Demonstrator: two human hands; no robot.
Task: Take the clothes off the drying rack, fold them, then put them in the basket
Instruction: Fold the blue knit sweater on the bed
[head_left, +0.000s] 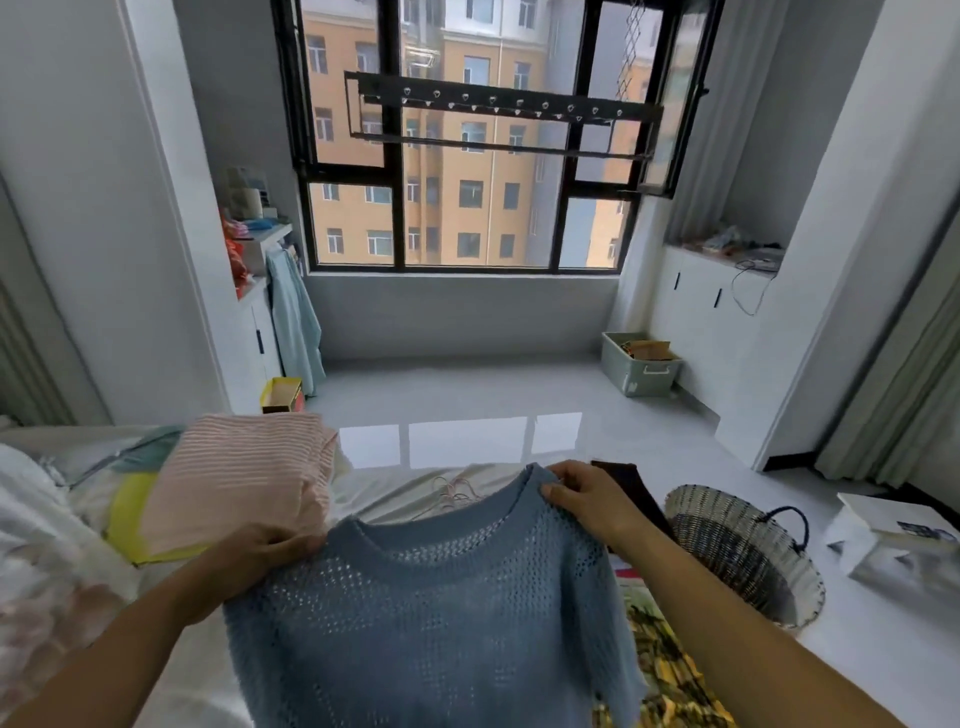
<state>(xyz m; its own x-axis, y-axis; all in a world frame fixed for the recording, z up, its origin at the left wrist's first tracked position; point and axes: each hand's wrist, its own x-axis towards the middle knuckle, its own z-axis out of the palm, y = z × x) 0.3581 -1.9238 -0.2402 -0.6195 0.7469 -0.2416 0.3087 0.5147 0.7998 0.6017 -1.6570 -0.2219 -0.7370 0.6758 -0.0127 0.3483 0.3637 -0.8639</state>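
On the white bed (384, 488), right in front of the person, a blue knitted sweater full of little holes (436, 613) is lying spread out, front side up, with its neck pointing toward the window. It is looking soft, light and floppy, so I think it is going to sag and bend wherever nobody is holding it. The holes are looking easy to snag or stretch. The best places to hold it are the two shoulders or the side edges, with many fingers and not just one loop.

The left hand (270, 551) is gripping the sweater's left shoulder, fingers curled down over the knit. The right hand (587, 499) is pinching the right shoulder beside the neck, between thumb and fingers. Both bare arms are reaching forward, one on each side.

A folded pink striped cloth (239, 478) is sitting just beside the left hand. Thin pink hangers (453, 493) are lying past the neck. A dark brown cloth (628, 483) is peeking out behind the right hand. A round woven basket with a dark handle (748, 551) is waiting on the floor near the bed, to the right. A black drying rack (498, 111) is hanging high by the window.
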